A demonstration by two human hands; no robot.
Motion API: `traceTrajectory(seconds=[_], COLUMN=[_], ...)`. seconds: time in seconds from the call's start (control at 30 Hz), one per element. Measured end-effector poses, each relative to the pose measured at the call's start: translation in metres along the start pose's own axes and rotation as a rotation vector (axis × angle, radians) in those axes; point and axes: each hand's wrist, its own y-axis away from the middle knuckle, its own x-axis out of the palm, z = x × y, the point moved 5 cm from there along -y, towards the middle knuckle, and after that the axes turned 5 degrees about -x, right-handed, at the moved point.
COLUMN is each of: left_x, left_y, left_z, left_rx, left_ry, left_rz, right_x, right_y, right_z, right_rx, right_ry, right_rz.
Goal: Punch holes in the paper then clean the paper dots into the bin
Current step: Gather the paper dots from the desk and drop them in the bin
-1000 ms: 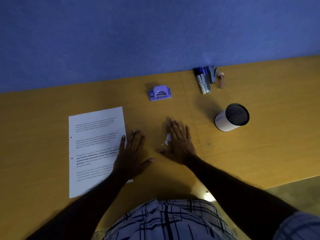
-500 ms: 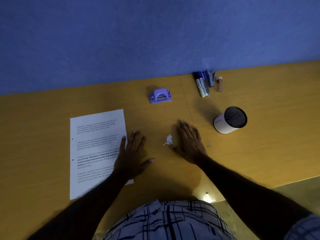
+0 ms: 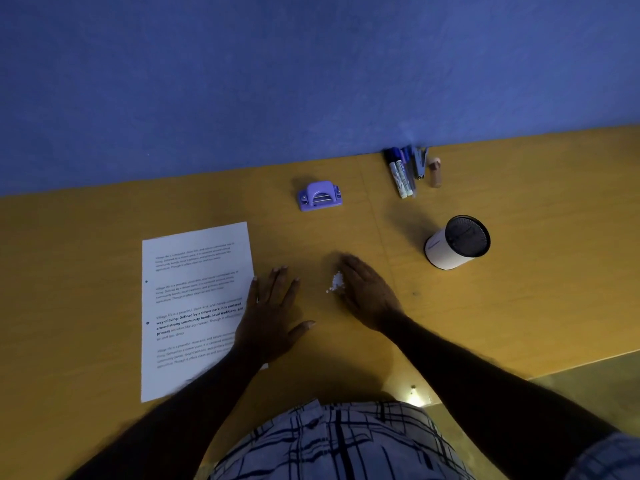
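A printed white paper (image 3: 194, 299) lies flat on the yellow table (image 3: 519, 289), with two punched holes along its left margin. My left hand (image 3: 272, 317) rests flat, fingers spread, over the paper's right edge. A small heap of white paper dots (image 3: 335, 283) sits on the table right against the left side of my right hand (image 3: 367, 292), which lies with straight fingers on the tabletop. The purple hole punch (image 3: 320, 196) stands behind, near the wall. The white cylindrical bin (image 3: 457, 242) with a dark opening stands to the right of my right hand.
Markers, a stapler and a small brown bottle (image 3: 410, 171) lie against the blue wall (image 3: 311, 81) at the back right. The table's front edge runs close to my body, with floor showing at the lower right.
My right hand slid right, uncovering the paper dots, then came back left against the heap. The left hand stayed on the paper.
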Motion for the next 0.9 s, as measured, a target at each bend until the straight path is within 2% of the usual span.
traceTrajectory(seconds=[0.17, 0.3, 0.47, 0.8, 0.9], left_x=[-0.001, 0.004, 0.004, -0.003, -0.003], left_y=[0.000, -0.001, 0.001, 0.006, 0.005], left_z=[-0.002, -0.003, -0.006, -0.006, -0.009], left_rx=[0.011, 0.008, 0.017, 0.018, 0.021], left_ry=[0.020, 0.061, 0.101, 0.065, 0.072], left_rz=[-0.010, 0.011, -0.008, -0.036, -0.030], right_x=[0.007, 0.013, 0.007, -0.005, -0.003], right_y=[0.011, 0.023, 0.025, 0.016, 0.010], right_z=[0.032, 0.040, 0.040, 0.039, 0.037], right_rx=[-0.151, -0.174, -0.236, -0.316, -0.298], right_ry=[0.011, 0.053, 0.091, 0.138, 0.135], right_rz=[0.016, 0.053, -0.033, -0.098, -0.054])
